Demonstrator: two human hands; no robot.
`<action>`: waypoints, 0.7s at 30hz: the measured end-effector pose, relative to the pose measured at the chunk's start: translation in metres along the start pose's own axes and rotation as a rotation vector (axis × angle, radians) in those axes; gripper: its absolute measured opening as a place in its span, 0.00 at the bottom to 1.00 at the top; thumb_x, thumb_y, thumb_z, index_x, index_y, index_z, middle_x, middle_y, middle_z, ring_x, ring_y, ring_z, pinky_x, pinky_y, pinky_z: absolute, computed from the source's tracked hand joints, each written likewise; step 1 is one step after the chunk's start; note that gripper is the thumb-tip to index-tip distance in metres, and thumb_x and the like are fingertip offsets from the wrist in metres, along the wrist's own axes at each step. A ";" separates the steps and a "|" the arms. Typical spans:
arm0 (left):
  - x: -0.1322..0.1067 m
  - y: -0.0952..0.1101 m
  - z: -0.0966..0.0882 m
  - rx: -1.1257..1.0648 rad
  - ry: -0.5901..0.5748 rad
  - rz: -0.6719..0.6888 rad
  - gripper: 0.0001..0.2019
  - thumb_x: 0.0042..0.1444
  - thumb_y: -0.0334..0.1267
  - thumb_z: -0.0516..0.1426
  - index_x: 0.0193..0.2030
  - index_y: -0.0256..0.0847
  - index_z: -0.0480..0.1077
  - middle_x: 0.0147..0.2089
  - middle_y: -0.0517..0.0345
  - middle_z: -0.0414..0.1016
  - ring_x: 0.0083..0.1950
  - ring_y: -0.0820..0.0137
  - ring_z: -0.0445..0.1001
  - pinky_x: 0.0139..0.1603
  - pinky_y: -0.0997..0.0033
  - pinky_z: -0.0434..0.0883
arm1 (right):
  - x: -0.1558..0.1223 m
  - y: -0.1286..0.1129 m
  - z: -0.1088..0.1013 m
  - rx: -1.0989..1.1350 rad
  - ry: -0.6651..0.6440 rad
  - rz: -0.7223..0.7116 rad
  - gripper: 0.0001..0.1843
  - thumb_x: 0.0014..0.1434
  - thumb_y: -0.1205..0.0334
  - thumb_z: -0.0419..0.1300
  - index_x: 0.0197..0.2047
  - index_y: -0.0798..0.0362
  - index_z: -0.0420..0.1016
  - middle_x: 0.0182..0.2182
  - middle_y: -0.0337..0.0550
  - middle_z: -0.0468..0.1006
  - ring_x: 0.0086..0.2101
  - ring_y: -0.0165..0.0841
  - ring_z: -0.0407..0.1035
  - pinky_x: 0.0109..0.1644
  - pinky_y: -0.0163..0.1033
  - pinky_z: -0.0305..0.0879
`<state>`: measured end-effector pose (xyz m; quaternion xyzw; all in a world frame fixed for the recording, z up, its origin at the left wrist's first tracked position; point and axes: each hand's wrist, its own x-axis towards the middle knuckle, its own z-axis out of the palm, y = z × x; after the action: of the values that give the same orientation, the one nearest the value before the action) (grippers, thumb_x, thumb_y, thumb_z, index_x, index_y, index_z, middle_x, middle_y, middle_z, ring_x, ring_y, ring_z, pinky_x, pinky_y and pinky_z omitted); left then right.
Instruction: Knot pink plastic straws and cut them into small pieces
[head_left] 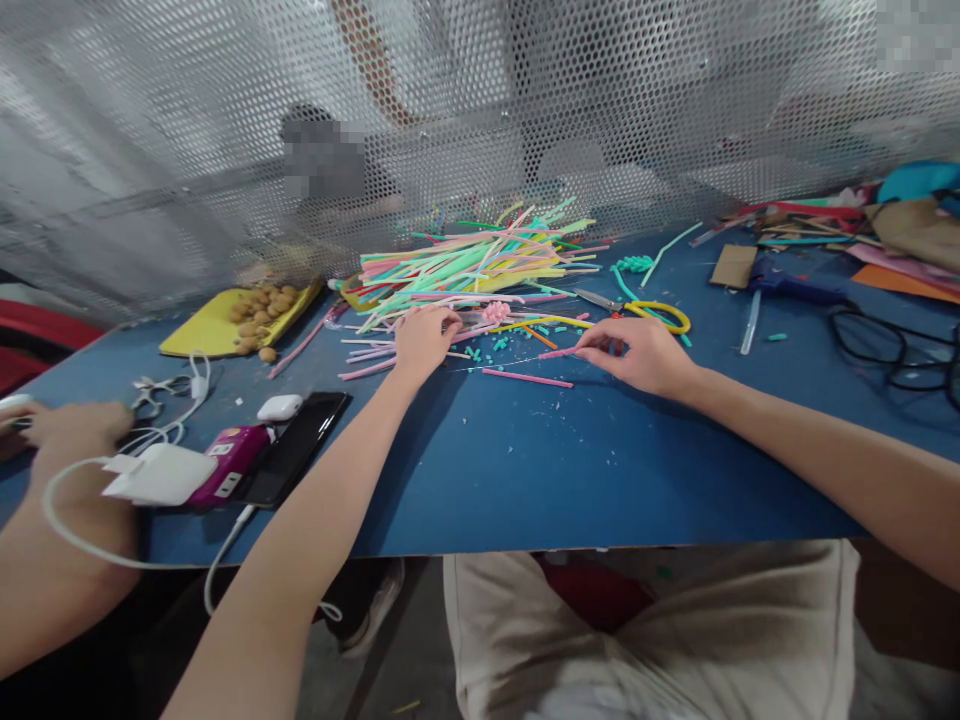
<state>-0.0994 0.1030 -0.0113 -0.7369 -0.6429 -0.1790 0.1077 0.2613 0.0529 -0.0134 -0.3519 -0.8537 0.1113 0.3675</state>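
Note:
My right hand (641, 352) pinches a thin pink straw-like stick (556, 353) between thumb and fingertips. From its left end a fine wire or thread (495, 366) stretches toward my left hand. Beside the pile's front edge, my left hand (424, 342) has its fingers curled together; what they hold is hidden. Another pink stick (527, 378) lies loose just below the thread. Between the hands are small cut teal pieces (499, 344) and a knobbly pink cluster (495, 312). Yellow-handled scissors (660, 315) rest behind my right hand.
A heap of pastel sticks (480, 255) sits against the perforated metal screen (450, 150). Leftward are a yellow tray (199, 325) of round brown items, a phone (296, 450) and a white charger (161, 473). Another person's hand (79, 425) is far left. A glue gun (787, 283) lies right.

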 end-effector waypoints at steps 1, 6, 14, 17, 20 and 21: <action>0.000 0.001 -0.001 0.004 0.006 0.003 0.08 0.62 0.41 0.57 0.42 0.46 0.77 0.50 0.53 0.79 0.55 0.53 0.70 0.58 0.52 0.62 | 0.000 0.001 0.000 0.005 0.005 0.010 0.11 0.63 0.52 0.61 0.41 0.47 0.82 0.33 0.40 0.83 0.30 0.32 0.74 0.35 0.40 0.69; -0.003 0.013 -0.015 0.017 0.148 0.050 0.09 0.66 0.42 0.53 0.44 0.45 0.73 0.52 0.50 0.78 0.58 0.53 0.68 0.59 0.53 0.60 | 0.001 0.001 0.001 0.041 0.025 0.029 0.09 0.63 0.54 0.62 0.41 0.48 0.81 0.34 0.40 0.83 0.30 0.31 0.74 0.35 0.39 0.69; -0.008 0.031 -0.041 0.032 0.168 0.059 0.12 0.68 0.42 0.50 0.48 0.45 0.73 0.39 0.53 0.80 0.42 0.59 0.75 0.51 0.57 0.63 | 0.001 -0.003 -0.001 0.049 0.036 0.028 0.10 0.63 0.55 0.60 0.40 0.49 0.81 0.34 0.42 0.83 0.29 0.32 0.74 0.35 0.39 0.69; -0.008 0.031 -0.043 0.024 0.165 0.015 0.12 0.68 0.44 0.51 0.46 0.47 0.75 0.41 0.54 0.81 0.39 0.60 0.76 0.40 0.63 0.63 | 0.001 -0.002 -0.001 0.036 0.025 0.020 0.09 0.63 0.55 0.60 0.40 0.48 0.80 0.34 0.42 0.83 0.30 0.33 0.75 0.35 0.40 0.70; -0.009 0.032 -0.045 -0.003 0.203 -0.039 0.12 0.67 0.45 0.51 0.45 0.47 0.75 0.39 0.55 0.81 0.38 0.61 0.76 0.36 0.65 0.62 | 0.001 -0.003 -0.001 0.022 0.023 0.021 0.09 0.63 0.55 0.60 0.39 0.48 0.80 0.33 0.41 0.83 0.30 0.33 0.75 0.35 0.41 0.70; -0.010 0.033 -0.047 -0.032 0.210 -0.038 0.12 0.67 0.45 0.52 0.44 0.47 0.75 0.38 0.56 0.81 0.37 0.62 0.76 0.36 0.65 0.63 | 0.001 -0.003 -0.001 0.023 0.025 0.025 0.09 0.63 0.55 0.60 0.39 0.48 0.80 0.33 0.41 0.83 0.30 0.33 0.74 0.36 0.41 0.70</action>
<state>-0.0739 0.0710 0.0298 -0.7035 -0.6388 -0.2676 0.1592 0.2598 0.0519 -0.0110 -0.3596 -0.8432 0.1211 0.3807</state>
